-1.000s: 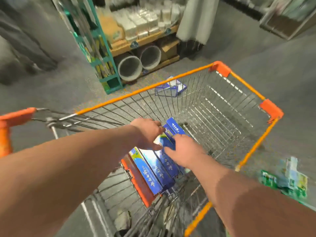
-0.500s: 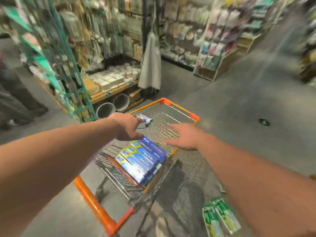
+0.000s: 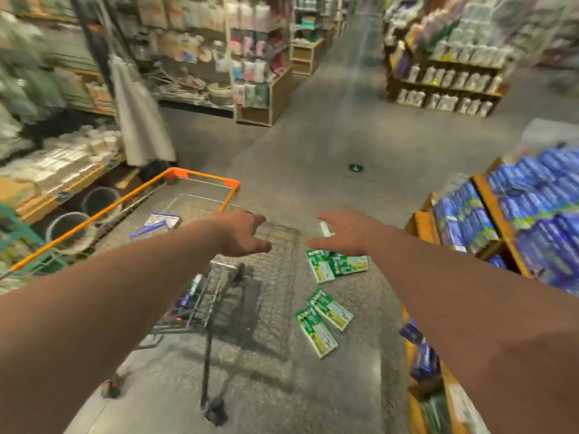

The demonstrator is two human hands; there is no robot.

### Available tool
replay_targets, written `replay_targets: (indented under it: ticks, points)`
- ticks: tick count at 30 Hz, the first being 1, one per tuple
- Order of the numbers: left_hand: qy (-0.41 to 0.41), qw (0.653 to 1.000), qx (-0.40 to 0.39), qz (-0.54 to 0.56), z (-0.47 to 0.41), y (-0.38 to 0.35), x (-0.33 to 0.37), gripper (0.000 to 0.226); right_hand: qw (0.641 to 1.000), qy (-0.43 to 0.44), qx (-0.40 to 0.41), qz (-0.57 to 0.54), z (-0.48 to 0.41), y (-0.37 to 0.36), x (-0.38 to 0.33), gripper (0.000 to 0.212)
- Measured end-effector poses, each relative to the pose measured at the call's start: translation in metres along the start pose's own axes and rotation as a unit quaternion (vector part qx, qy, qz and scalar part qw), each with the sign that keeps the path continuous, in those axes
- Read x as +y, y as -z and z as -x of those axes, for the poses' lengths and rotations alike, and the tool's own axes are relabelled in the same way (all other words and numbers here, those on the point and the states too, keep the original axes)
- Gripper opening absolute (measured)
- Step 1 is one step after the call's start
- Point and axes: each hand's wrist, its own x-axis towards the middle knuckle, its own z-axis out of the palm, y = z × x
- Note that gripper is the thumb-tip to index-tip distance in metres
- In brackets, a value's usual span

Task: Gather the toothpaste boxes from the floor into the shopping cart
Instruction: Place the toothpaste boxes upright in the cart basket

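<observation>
Both my arms reach out over the aisle. My left hand point(image 3: 242, 234) hangs above the cart point(image 3: 179, 173), fingers loosely bent and thumb out, with nothing in it. My right hand point(image 3: 346, 236) is off the cart's right side, fingers spread and fairly straight, and it is also empty.

Two green boxes point(image 3: 333, 266) lie on the floor point(image 3: 344, 120) just near of that hand, touching each other. A nearer pair point(image 3: 322, 322) lies side by side, right of the cart.

Through the cart's wire on the left I see blue boxes point(image 3: 156, 225). I cannot tell whether they sit in the basket or on the floor beyond it. Something blue point(image 3: 191, 292) shows at the cart's near end, too blurred to read.

A shelf point(image 3: 482, 195) of blue packs stands at the right.
</observation>
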Motion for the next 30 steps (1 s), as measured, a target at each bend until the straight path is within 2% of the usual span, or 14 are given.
replay_targets:
  ticks: [7, 11, 14, 18, 25, 30]
  points:
    - [-0.022, 0.999, -0.032, 0.016, -0.061, -0.034, 0.114, 0.081, 0.999, -0.029, -0.021, -0.029, 0.024, -0.03, 0.121, 0.097]
    - [-0.01, 0.998, -0.04, 0.044, -0.091, -0.055, 0.158, 0.09, 0.998, -0.035, -0.032, -0.038, 0.025, -0.045, 0.167, 0.098]
    - [-0.019, 0.998, -0.039, 0.035, -0.106, -0.069, 0.179, 0.084, 0.998, -0.033, -0.04, -0.037, 0.022, -0.063, 0.191, 0.098]
    - [-0.021, 0.998, -0.05, 0.026, -0.132, -0.074, 0.181, 0.085, 0.995, -0.038, -0.083, -0.035, 0.001, -0.083, 0.212, 0.102]
    - [-0.026, 0.996, -0.082, 0.027, -0.2, -0.1, 0.151, 0.083, 0.995, -0.031, -0.094, -0.016, -0.064, -0.105, 0.223, 0.097]
    - [-0.072, 0.992, -0.101, 0.019, -0.275, -0.137, 0.125, 0.083, 0.992, -0.052, -0.107, -0.034, -0.13, -0.14, 0.238, 0.096]
